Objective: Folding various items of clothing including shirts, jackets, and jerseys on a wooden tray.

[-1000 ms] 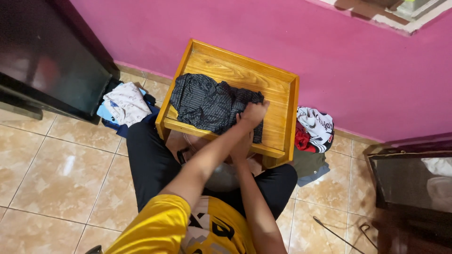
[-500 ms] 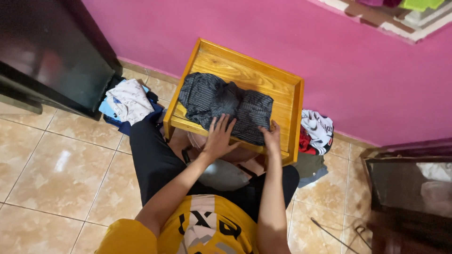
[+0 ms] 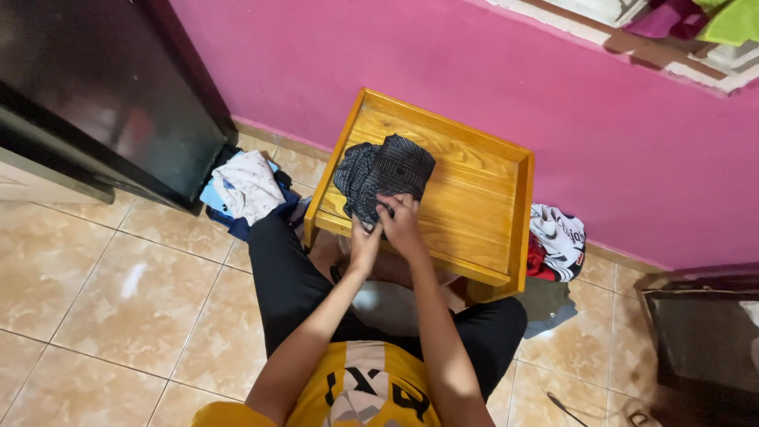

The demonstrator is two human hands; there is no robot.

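Fingers of both hands, left hand (image 3: 365,241) and right hand (image 3: 402,224), pinch dark striped fabric garment (image 3: 383,175), bundled compact at near-left corner of raised-edge wooden tray table (image 3: 474,198); folding looks mostly done, final tuck left.

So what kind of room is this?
Probably a room in a home, where laundry gets folded. The floor is beige tile, the wall is painted pink, and clothes piles lie beside a low wooden table bearing a dark garment.
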